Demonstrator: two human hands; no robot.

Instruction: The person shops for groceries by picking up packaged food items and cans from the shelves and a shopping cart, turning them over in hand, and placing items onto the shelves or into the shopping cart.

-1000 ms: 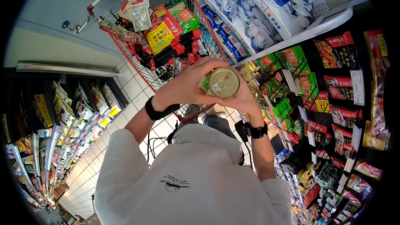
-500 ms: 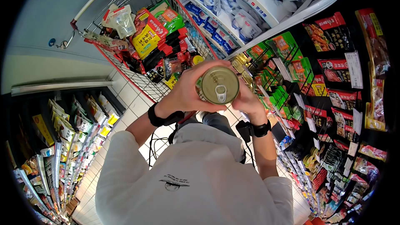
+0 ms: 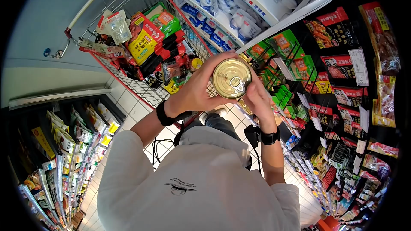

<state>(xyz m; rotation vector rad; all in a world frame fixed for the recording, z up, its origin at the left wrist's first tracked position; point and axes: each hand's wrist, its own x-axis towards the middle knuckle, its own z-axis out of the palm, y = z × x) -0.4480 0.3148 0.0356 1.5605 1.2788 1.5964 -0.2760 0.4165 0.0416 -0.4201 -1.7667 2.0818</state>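
A gold-coloured can (image 3: 227,72) with a ring-pull lid is held up in front of my chest, its lid facing me. Printed marks run across the lid and the pull tab lies at its lower right. My left hand (image 3: 195,89) wraps around the can's left side, thumb below the lid and fingers passing behind. Against the right side my right hand (image 3: 260,105) presses with its fingers, some of them hidden. The can's side and label are mostly out of sight.
A wire shopping cart (image 3: 124,83) full of packaged food stands ahead to the left. Hanging packets (image 3: 342,66) line the rack on my right. White shelves (image 3: 252,0) hold blue-and-white bags. More packets (image 3: 62,132) fill shelves at left. A cable (image 3: 156,149) hangs by my waist.
The can has turned in my hands, so its pull tab sits farther right and the lid looks brighter. My right hand has shifted along its side. The surroundings have slid slightly left.
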